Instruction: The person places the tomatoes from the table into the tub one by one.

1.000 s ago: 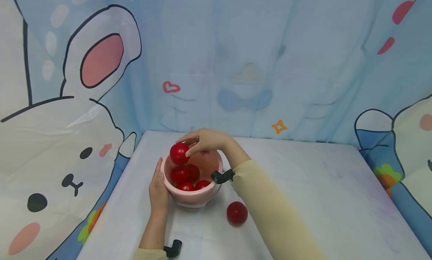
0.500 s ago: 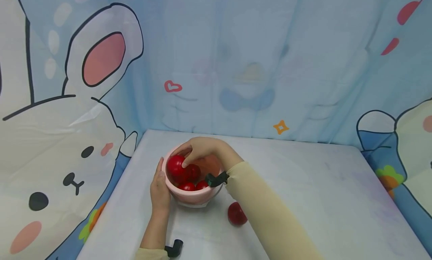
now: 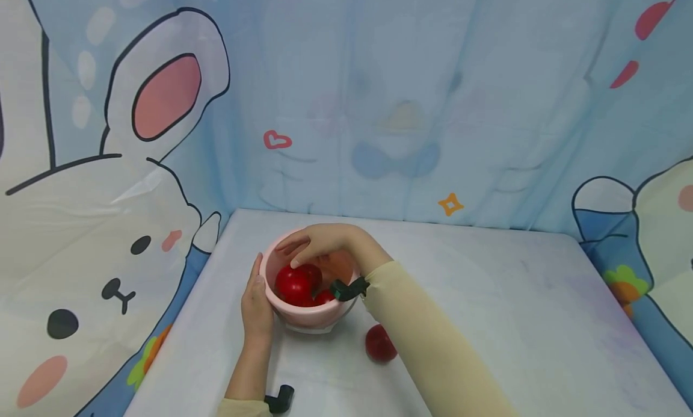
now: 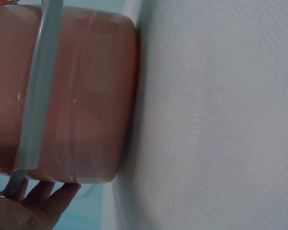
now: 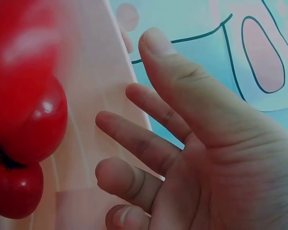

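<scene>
Several red tomatoes [image 3: 293, 286] lie inside a pink bucket [image 3: 307, 314] in the head view. The right hand [image 3: 323, 239] is over the bucket's mouth, its fingers spread and holding nothing. In the right wrist view the right hand [image 5: 201, 129] is apart from the tomatoes [image 5: 36, 120], one of them blurred and close to the camera. The left hand [image 3: 257, 305] rests along the bucket's left side. Seen from the left wrist, the extended fingers of the left hand [image 4: 33, 206] touch the bucket wall [image 4: 93, 96] below a grey handle [image 4: 41, 91].
A darker red round fruit [image 3: 381, 343] stands on the white table [image 3: 514, 321], right of the bucket and partly behind the right sleeve [image 3: 433, 339]. Light blue cloth [image 3: 400, 104] with cartoon rabbits hangs behind and beside the table.
The right hand lowered a tomato into the bucket and let go of it. That tomato now sits lower, among the others. The left hand has stayed against the bucket.
</scene>
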Tool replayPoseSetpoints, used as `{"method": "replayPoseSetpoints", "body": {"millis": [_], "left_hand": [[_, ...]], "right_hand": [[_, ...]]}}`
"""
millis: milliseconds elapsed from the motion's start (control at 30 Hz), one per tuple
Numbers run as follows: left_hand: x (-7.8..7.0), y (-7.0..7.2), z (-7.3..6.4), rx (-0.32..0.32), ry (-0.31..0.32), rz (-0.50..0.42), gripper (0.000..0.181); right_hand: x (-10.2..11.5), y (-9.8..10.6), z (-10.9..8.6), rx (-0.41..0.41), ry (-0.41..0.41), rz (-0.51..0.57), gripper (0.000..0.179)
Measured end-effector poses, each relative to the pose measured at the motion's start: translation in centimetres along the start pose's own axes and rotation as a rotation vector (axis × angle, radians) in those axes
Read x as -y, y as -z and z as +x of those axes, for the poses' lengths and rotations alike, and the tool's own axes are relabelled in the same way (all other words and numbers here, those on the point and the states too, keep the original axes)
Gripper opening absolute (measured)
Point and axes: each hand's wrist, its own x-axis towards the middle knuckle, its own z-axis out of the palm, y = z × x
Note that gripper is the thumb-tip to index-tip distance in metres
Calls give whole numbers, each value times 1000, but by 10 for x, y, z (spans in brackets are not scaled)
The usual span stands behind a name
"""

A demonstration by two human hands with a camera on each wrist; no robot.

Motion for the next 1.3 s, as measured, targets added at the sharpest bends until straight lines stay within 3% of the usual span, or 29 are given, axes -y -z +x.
{"method": "replayPoseSetpoints", "body": {"millis": [233,400,600,867,1100,1300], "left_hand": [[1,0,0,3,5,5,41],[0,-1,-1,9,3,4,42],[0,-2,-2,15,1,18,43],[-1,1,-3,-8,5,41,43],[-2,1,-2,-4,18,27,42],[-3,0,-3,-9,22,33,42]], "right_hand": [[-2,2,-4,-38,6,-37,54],[-4,9,-18,-90,36,-95,53],[-15,23,-55,-198,65,-98,52],[-48,28,-106,-320,76,-51,46],[-76,12,-143,-389,15,-40,43],[-102,-23,-169,-404,-37,-39,44]]}}
